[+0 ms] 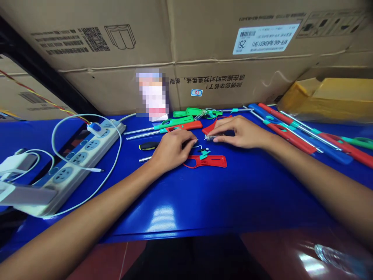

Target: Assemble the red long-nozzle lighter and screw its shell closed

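Note:
My right hand (pixel 234 132) pinches a small clear part (pixel 214 137) with a pale tip pointing left. Facing it, my left hand (pixel 176 149) has thumb and index finger pressed together; what they hold is too small to name. Just below lies an opened red lighter casing (pixel 217 161) with a turquoise piece (pixel 204 154) on it and a thin bent wire above. A black and yellow screwdriver handle (pixel 148 146) shows left of my left hand. Behind the hands are a green lighter (pixel 180 122), a red lighter (pixel 189 126) and another red casing piece (pixel 210 127).
More red and blue long lighters (pixel 291 136) lie at the right of the blue table (pixel 186 202). A white power strip (pixel 84 159) with cables occupies the left. Cardboard boxes (pixel 116 85) stand behind, beside a blurred phone-like object (pixel 153 95) and a yellow package (pixel 332 97).

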`<control>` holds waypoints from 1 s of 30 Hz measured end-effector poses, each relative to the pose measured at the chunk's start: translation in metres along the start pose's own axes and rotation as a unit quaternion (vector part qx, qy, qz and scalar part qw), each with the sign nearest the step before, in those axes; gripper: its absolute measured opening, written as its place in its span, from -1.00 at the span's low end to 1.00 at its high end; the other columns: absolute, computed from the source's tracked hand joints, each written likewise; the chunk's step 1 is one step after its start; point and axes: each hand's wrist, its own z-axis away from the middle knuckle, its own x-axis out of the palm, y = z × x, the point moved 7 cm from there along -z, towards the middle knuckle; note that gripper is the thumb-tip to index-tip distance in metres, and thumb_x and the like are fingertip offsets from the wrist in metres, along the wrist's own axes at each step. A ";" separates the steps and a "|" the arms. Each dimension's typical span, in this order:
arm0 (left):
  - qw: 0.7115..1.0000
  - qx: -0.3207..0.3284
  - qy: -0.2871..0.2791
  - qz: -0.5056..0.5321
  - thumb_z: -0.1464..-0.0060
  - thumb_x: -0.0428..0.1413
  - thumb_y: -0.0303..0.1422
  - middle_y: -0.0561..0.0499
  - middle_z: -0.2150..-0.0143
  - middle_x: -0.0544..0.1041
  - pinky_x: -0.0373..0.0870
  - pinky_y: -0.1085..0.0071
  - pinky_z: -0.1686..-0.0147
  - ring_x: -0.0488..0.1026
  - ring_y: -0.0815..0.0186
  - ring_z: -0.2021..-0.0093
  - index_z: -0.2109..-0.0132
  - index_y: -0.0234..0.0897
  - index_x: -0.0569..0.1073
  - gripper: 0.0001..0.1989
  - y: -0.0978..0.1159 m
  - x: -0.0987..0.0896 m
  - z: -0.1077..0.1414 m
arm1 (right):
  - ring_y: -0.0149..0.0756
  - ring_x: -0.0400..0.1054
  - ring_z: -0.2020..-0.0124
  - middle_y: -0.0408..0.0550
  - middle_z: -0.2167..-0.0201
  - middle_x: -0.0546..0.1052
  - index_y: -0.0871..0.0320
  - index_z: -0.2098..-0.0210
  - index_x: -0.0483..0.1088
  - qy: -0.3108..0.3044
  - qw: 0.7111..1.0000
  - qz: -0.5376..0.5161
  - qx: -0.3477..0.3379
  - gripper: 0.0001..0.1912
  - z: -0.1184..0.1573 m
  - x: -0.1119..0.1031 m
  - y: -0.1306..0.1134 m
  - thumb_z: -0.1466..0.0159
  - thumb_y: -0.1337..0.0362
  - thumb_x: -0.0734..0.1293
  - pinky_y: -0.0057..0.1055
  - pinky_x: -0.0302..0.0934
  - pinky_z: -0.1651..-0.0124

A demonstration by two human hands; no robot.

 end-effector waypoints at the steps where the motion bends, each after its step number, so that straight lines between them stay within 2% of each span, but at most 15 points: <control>1: 1.000 0.000 -0.003 0.003 -0.46 0.08 -0.34 -0.04 0.12 0.74 0.54 0.22 0.00 0.64 0.21 0.11 0.07 -0.23 0.65 -0.76 0.000 0.001 0.000 | -0.12 0.61 -0.03 -0.02 -0.05 0.75 -0.01 -0.08 0.71 0.000 1.000 0.008 -0.005 -0.72 0.000 0.001 -0.001 -0.47 0.13 0.43 -0.13 0.43 -0.15; 5: 1.000 0.002 -0.013 -0.016 -0.44 0.08 -0.33 -0.09 0.06 0.72 0.55 0.14 -0.03 0.62 0.16 0.06 -0.04 -0.26 0.65 -0.75 0.002 0.002 0.000 | -0.12 0.59 0.02 -0.01 -0.01 0.74 -0.01 -0.08 0.71 0.001 0.998 0.064 -0.028 -0.72 0.001 0.005 -0.002 -0.47 0.14 0.41 -0.12 0.41 -0.12; 8: 0.998 0.028 0.007 -0.053 -0.45 0.06 -0.35 -0.17 -0.04 0.69 0.53 0.07 -0.11 0.57 0.10 -0.04 -0.18 -0.32 0.59 -0.69 0.011 -0.002 0.001 | -0.07 0.56 -0.03 0.05 -0.02 0.71 0.02 -0.10 0.70 0.000 0.993 0.112 -0.030 -0.68 0.002 0.004 0.001 -0.49 0.11 0.38 -0.09 0.40 -0.16; 12: 0.994 0.069 0.032 -0.083 -0.48 0.01 -0.34 -0.20 -0.06 0.66 0.49 0.07 -0.13 0.52 0.08 -0.04 -0.17 -0.36 0.57 -0.68 0.024 -0.016 0.004 | 0.03 0.53 -0.11 0.12 -0.08 0.67 0.08 -0.18 0.66 -0.009 0.989 0.149 -0.021 -0.61 0.004 0.001 -0.001 -0.49 0.08 0.37 -0.01 0.39 -0.21; 14: 0.994 0.077 0.011 -0.078 -0.46 0.01 -0.33 -0.17 0.02 0.66 0.49 0.09 -0.06 0.52 0.08 0.03 -0.07 -0.34 0.60 -0.70 0.027 -0.023 0.005 | 0.02 0.54 -0.09 0.11 -0.05 0.67 0.07 -0.13 0.67 -0.002 0.989 0.147 -0.027 -0.65 0.005 -0.002 -0.008 -0.51 0.08 0.35 -0.02 0.38 -0.21; 17: 0.991 0.096 -0.092 -0.027 -0.43 0.02 -0.35 -0.09 0.14 0.67 0.49 0.16 0.03 0.55 0.15 0.13 0.05 -0.28 0.63 -0.72 0.030 -0.024 0.007 | -0.07 0.54 -0.02 0.04 0.03 0.67 0.05 -0.03 0.67 0.004 0.991 0.123 -0.054 -0.72 0.005 -0.001 -0.027 -0.52 0.11 0.34 -0.11 0.38 -0.17; 19: 0.984 0.097 -0.145 -0.021 -0.41 0.06 -0.34 -0.08 0.17 0.66 0.48 0.16 0.04 0.56 0.15 0.13 0.07 -0.27 0.64 -0.75 0.030 -0.022 0.009 | -0.09 0.54 -0.02 0.02 0.06 0.66 0.06 -0.02 0.65 -0.022 0.991 0.112 -0.066 -0.75 0.005 0.005 -0.038 -0.51 0.13 0.36 -0.16 0.38 -0.14; 21: 0.980 0.094 -0.174 -0.031 -0.40 0.09 -0.34 -0.09 0.16 0.65 0.46 0.14 0.01 0.55 0.12 0.10 0.07 -0.27 0.65 -0.77 0.029 -0.020 0.011 | -0.09 0.54 0.00 0.01 0.09 0.66 0.06 0.02 0.65 -0.043 0.990 0.119 -0.062 -0.77 0.005 0.012 -0.044 -0.51 0.12 0.38 -0.18 0.37 -0.10; 25: 0.976 0.087 -0.196 -0.032 -0.40 0.11 -0.37 -0.09 0.14 0.62 0.46 0.18 0.01 0.54 0.14 0.09 0.06 -0.24 0.65 -0.80 0.028 -0.014 0.013 | -0.08 0.55 0.03 0.02 0.08 0.67 0.07 0.07 0.64 -0.057 0.986 0.153 -0.031 -0.79 0.004 0.020 -0.044 -0.49 0.11 0.40 -0.18 0.37 -0.01; 30: 0.978 0.088 -0.188 -0.020 -0.41 0.12 -0.38 -0.07 0.16 0.61 0.45 0.21 0.03 0.54 0.17 0.11 0.05 -0.27 0.65 -0.81 0.026 -0.011 0.015 | -0.15 0.58 0.09 -0.02 0.12 0.70 0.09 0.10 0.64 -0.072 0.987 0.144 -0.005 -0.87 0.004 0.022 -0.041 -0.46 0.24 0.41 -0.25 0.35 0.04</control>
